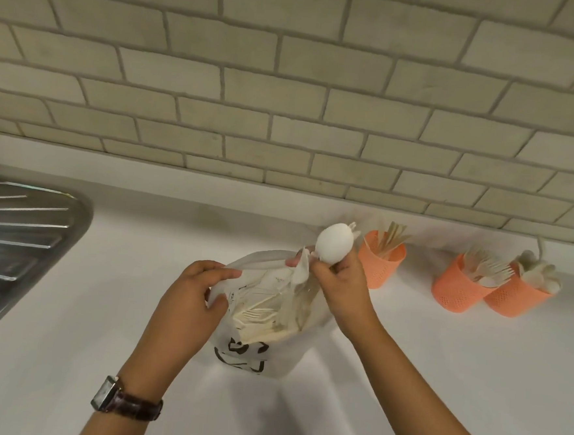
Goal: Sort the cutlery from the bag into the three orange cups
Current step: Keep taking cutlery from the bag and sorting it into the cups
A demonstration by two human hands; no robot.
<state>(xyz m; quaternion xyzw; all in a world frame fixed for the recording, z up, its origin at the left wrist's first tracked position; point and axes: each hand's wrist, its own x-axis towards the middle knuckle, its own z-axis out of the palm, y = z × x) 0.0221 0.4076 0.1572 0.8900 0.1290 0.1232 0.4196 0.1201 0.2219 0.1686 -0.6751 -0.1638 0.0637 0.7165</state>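
Nearest the camera, one wristwatch (107, 393) with a rectangular metal case and a dark brown leather strap sits on the left wrist. Ahead of it, the left grip (188, 298) pinches the near rim of a thin, translucent white plastic bag (252, 354) with black print on its front. The bag stands on the smooth white tabletop (437, 380) with its mouth held wide. Inside lies a loose heap of pale disposable cutlery (258, 312); fork tines show, but the pieces are too jumbled to count. The right grip (341, 289) is clenched round the handle of one white plastic spoon (333, 242), its smooth oval bowl raised above the far rim of the bag, and a fold of the bag's edge is caught against the same fingers. Behind that hand stand three round, tapered orange cups with perforated lower walls. The left cup (379, 263), just beside the hand, holds flat wooden sticks. Well apart to the right, the middle cup (453, 290) holds forks and the right cup (516, 299), pressed against it, holds spoons. At the far left is a ribbed stainless steel drainboard (15, 249). Behind everything rises a wall of matte grey-beige brick-pattern tiles (288, 81).
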